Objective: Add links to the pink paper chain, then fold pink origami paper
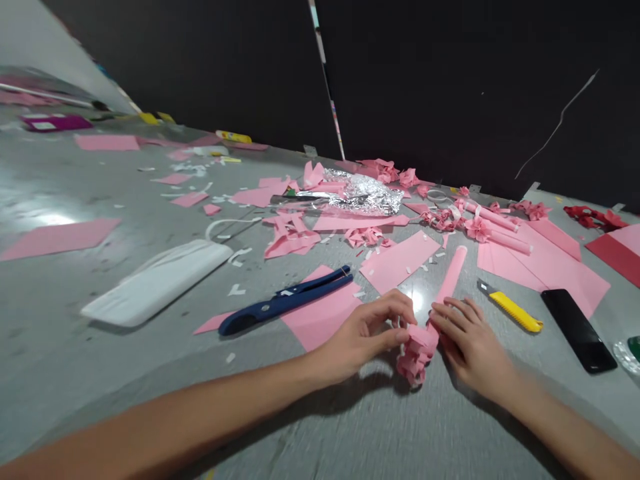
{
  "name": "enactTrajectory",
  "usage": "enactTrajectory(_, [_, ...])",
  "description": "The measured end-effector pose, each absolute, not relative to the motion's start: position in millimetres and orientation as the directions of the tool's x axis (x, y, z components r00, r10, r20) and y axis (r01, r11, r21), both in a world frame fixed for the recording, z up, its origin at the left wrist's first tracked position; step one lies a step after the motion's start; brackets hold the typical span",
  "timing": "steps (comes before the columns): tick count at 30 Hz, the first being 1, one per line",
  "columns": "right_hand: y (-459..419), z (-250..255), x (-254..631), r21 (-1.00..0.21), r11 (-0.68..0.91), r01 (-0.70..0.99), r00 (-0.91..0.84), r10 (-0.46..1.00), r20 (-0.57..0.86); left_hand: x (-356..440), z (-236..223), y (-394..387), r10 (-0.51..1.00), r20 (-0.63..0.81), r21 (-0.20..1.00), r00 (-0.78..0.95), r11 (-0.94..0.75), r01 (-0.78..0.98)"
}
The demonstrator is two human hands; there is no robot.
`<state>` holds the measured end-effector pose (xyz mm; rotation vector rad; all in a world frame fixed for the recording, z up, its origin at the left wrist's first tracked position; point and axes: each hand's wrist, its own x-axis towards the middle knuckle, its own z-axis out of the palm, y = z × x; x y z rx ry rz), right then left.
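Working low over a grey surface, two bare hands meet at a pink paper flower, which sits between them near the bottom of the view, right of the middle; its paper tube slants up and away toward the right.
The right hand has its fingers bent over the tube beside the flower, grasping it; the left hand has thumb and fingertips curled against the flower's left edge, though I cannot tell whether they pinch it.
Right of the right hand lie a yellow cutter and a black phone; left of the left hand, a long navy tool rests partly over a pink sheet; farther left lies a long white object with a pale cord at its far end.
Beyond the hands are crumpled foil, pink scraps and more finished-looking flowers on tubes; a black wall stands behind; red paper shows at the right edge.
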<state>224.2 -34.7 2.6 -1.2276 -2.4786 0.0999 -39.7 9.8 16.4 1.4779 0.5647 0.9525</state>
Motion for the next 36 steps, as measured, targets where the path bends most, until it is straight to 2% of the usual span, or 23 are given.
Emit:
enactTrajectory(3, [-28, 1, 231, -0.178, 0.559, 0.81, -0.485, 0.809, 0.333, -48, 15, 26, 0.769, 0.295, 0.955, 0.567, -0.251, -0.157])
enactTrajectory(10, [-20, -10, 243, -0.12, 0.413, 0.903, -0.329, 0.843, 0.425, -69, 15, 53, 0.647, 0.29, 0.953, 0.705, -0.263, -0.15])
enactTrajectory(16, [-16, -15, 251, -0.129, 0.34, 0.931, -0.258, 0.868, 0.425, -74, 20, 54, 0.579, 0.276, 0.943, 0.767, -0.316, -0.102])
enactTrajectory(20, [-16, -15, 252, -0.153, 0.354, 0.923, -0.256, 0.859, 0.444, -72, 24, 48, 0.602, 0.319, 0.889, 0.732, -0.457, -0.011])
enactTrajectory(22, [-18, -13, 251, -0.159, 0.391, 0.906, -0.273, 0.83, 0.486, -70, 27, 44, 0.617, 0.356, 0.827, 0.702, -0.558, 0.071])
enactTrajectory(24, [-21, -9, 249, -0.166, 0.448, 0.879, -0.3, 0.788, 0.537, -68, 29, 39, 0.587, 0.393, 0.71, 0.708, -0.683, 0.171])
enactTrajectory(28, [-30, -3, 244, -0.171, 0.55, 0.817, -0.379, 0.737, 0.559, -66, 23, 32, 0.405, 0.367, 0.317, 0.837, -0.901, 0.297])
enactTrajectory(30, [-31, -2, 242, -0.191, 0.559, 0.807, -0.391, 0.747, 0.537, -65, 17, 28, 0.351, 0.319, 0.189, 0.88, -0.934, 0.304])
enactTrajectory(32, [-30, -3, 242, -0.227, 0.539, 0.811, -0.366, 0.77, 0.523, -64, 13, 26, 0.339, 0.298, 0.15, 0.892, -0.94, 0.307])
enactTrajectory(36, [-24, -5, 242, -0.263, 0.461, 0.848, -0.29, 0.817, 0.498, -65, 9, 28, 0.322, 0.338, 0.157, 0.884, -0.946, 0.285])
